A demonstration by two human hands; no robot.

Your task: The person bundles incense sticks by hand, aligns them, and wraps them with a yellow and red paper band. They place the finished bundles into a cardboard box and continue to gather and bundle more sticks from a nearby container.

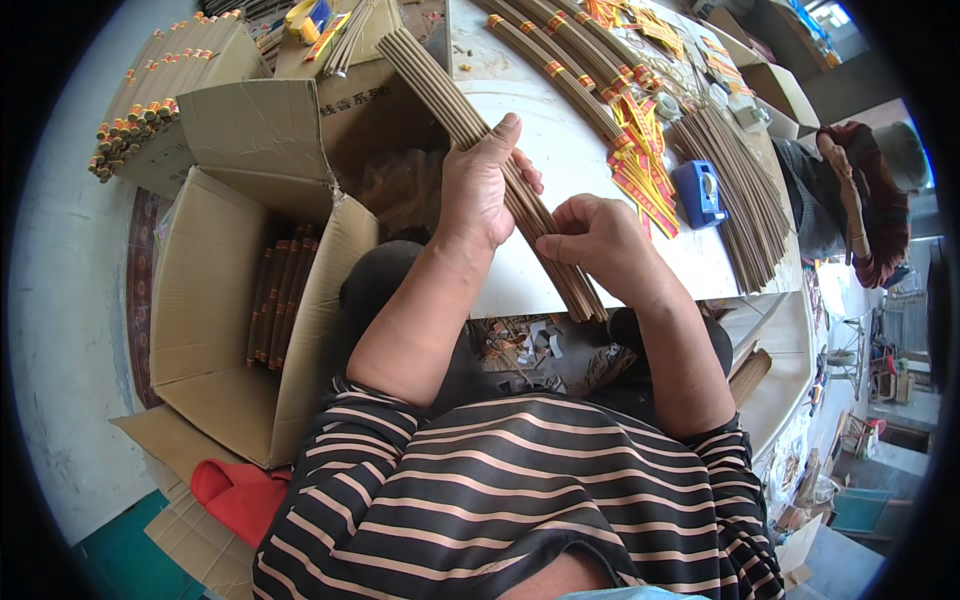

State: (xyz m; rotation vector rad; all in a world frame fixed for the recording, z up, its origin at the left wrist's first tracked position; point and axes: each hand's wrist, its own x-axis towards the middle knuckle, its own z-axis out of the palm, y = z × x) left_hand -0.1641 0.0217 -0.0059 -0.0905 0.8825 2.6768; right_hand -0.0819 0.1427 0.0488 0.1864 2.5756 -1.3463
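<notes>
A long bundle of thin brown incense sticks (440, 90) lies slanted across the near edge of a white table (580, 170). My left hand (480, 185) wraps around the bundle near its middle. My right hand (595, 240) pinches the sticks lower down, close to the end that juts over the table's edge. More stick bundles with orange and yellow bands (560, 70) lie on the table beyond, beside red and yellow paper labels (640, 165).
An open cardboard box (215, 300) on my left holds banded stick bundles. Another box (160, 90) further back carries more. A blue tape dispenser (698, 192) sits on the table. Loose sticks (740, 190) lie at right. A person sits at the far right.
</notes>
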